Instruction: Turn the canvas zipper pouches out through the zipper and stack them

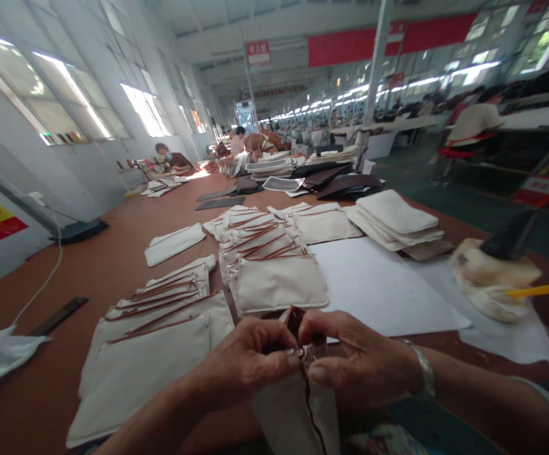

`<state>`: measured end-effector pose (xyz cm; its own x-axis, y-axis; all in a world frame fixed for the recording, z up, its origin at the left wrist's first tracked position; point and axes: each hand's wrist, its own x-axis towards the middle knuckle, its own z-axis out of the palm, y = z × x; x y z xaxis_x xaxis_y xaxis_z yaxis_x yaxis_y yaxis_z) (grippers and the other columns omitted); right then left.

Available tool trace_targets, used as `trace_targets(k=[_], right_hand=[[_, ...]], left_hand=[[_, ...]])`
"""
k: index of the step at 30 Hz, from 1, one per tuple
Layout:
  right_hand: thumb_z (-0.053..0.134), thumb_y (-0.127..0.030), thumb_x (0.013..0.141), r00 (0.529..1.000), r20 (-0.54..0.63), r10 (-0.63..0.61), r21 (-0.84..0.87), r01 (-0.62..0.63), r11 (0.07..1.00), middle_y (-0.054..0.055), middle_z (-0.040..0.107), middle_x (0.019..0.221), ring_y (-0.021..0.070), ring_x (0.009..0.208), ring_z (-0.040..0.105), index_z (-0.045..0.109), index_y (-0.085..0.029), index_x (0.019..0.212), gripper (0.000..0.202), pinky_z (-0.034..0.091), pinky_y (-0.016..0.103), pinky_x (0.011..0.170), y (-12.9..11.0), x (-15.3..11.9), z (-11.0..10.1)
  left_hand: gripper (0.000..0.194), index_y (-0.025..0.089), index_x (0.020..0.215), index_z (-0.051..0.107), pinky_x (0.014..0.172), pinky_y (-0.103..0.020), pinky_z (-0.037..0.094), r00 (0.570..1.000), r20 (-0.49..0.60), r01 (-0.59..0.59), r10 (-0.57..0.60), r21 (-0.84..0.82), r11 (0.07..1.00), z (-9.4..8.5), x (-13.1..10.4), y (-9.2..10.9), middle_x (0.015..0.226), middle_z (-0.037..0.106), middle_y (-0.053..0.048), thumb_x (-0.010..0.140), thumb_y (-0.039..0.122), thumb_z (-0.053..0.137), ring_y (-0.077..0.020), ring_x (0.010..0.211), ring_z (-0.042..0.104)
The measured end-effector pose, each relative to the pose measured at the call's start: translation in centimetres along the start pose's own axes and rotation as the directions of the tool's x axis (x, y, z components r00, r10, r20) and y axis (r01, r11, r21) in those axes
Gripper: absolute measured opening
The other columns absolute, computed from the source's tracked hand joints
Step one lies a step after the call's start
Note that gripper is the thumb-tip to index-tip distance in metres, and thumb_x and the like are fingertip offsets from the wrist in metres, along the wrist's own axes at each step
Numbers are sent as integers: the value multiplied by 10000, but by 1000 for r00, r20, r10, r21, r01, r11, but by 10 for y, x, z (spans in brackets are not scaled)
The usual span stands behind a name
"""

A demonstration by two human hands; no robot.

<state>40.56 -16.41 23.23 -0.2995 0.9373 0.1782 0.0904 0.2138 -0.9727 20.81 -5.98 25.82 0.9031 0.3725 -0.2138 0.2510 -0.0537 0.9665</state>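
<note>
Between my two hands is a cream fabric pouch (pixel 283 411) with a dark brown edge line running down its middle. My left hand (pixel 250 357) pinches one side of its upper edge between thumb and fingers. On the other side, my right hand (pixel 359 354) grips the fabric with thumb and forefinger close to the left thumb. A brown flap (pixel 294 321) sticks up behind the fingertips. Left of my hands lies an overlapping row of cream pouches (pixel 151 360) with brown edging. Just beyond them another overlapped row of such pouches (pixel 278 282) rests on the brown table (pixel 113 246).
White paper sheets (pixel 378 291) and stacked cream panels (pixel 392 215) lie to the right. A stained container (pixel 492 272) with a dark brush-like top and a yellow stick stands at the right edge. Dark panels (pixel 340 180) are piled farther back. A dark strip (pixel 60 316) lies left.
</note>
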Motion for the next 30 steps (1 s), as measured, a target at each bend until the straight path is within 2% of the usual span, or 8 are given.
trace_targets(k=[3, 6, 11, 15, 19, 23, 27, 30], right_hand=[[742, -382, 780, 996, -81, 45, -1, -46, 999, 11, 550, 868, 134, 751, 450, 569, -143, 919, 327, 388, 239, 658, 4, 4, 4], [682, -293, 804, 991, -118, 67, 24, -65, 998, 4, 529, 818, 129, 727, 436, 535, -150, 822, 206, 382, 238, 638, 5, 7, 6], [641, -180, 785, 994, -96, 51, 117, -40, 992, 9, 543, 806, 123, 723, 453, 560, -139, 786, 91, 383, 224, 623, 5, 5, 3], [626, -181, 781, 988, -91, 124, 259, -97, 961, 26, 570, 808, 120, 716, 469, 601, -117, 817, 77, 388, 213, 609, 8, 4, 1], [628, -180, 741, 973, -138, 185, 209, -155, 966, 14, 562, 748, 110, 666, 449, 599, -111, 774, 82, 362, 200, 567, 6, 4, 3], [582, -127, 714, 960, -211, 186, 145, -157, 977, 2, 565, 725, 101, 645, 454, 600, -118, 731, 27, 356, 184, 545, 3, 3, 6], [535, -58, 698, 960, -257, 110, -29, -121, 992, -11, 569, 700, 95, 636, 460, 626, -124, 746, 123, 356, 174, 542, 7, 1, 9], [502, -26, 707, 973, -228, -23, -96, 1, 995, -8, 571, 719, 92, 644, 465, 627, -127, 772, 173, 373, 178, 570, 9, -2, 9]], left_hand=[[212, 108, 809, 647, 573, -221, 309, 999, -39, 15, -14, 19, 1000, 4, 4, -2, 716, 532, -3, 806, 318, 667, -114, 649, 402], [182, 113, 799, 646, 556, -224, 300, 997, -65, 36, -34, 31, 999, 7, 6, -5, 691, 517, 5, 796, 295, 647, -110, 623, 384], [196, 111, 794, 653, 550, -226, 301, 994, -106, 48, -42, 59, 997, 11, 9, -11, 673, 516, 6, 796, 306, 632, -113, 616, 395], [197, 111, 798, 671, 549, -224, 305, 994, -106, 49, -36, 123, 991, 11, 8, -6, 689, 538, -3, 791, 298, 609, -124, 636, 427], [193, 107, 773, 685, 538, -224, 298, 992, -123, 22, 8, 244, 970, 15, 8, 7, 651, 491, 19, 750, 287, 619, -116, 616, 397], [187, 105, 709, 701, 501, -216, 282, 975, -221, 96, -27, 307, 947, 23, 9, 8, 617, 516, 14, 758, 214, 557, -107, 580, 410], [205, 125, 714, 689, 479, -208, 259, 972, -223, 18, 70, 370, 929, 29, 7, -4, 612, 494, 28, 797, 165, 506, -94, 562, 399], [201, 126, 743, 705, 524, -207, 309, 953, -234, -68, 191, 449, 891, 31, 6, -12, 623, 527, 20, 783, 130, 508, -102, 587, 450]])
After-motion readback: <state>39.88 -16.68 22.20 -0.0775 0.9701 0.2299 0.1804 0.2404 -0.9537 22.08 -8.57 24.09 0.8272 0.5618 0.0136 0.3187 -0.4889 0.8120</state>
